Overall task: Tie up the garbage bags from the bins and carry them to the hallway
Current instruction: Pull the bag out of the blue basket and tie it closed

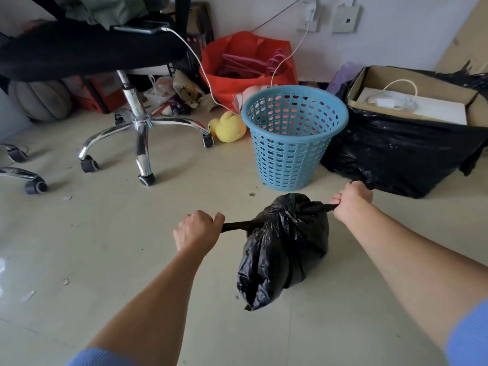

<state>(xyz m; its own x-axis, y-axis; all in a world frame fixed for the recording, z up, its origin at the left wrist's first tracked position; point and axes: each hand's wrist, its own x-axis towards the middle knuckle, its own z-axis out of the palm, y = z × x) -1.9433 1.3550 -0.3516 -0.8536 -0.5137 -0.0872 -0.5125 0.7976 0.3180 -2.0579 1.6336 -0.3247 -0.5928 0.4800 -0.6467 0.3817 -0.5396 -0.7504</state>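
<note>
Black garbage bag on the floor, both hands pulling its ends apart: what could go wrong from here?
1. The thin twisted ends gripped by the left hand and right hand are stretched taut; pulling harder may tear the garbage bag at the knot.
2. The right hand is close to the large black bag; if its end slips, it might jerk into that.

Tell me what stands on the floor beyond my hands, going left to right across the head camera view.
Castor leg at the left edge, chrome chair base, yellow plush duck, blue basket, large black bag holding a cardboard box.
</note>
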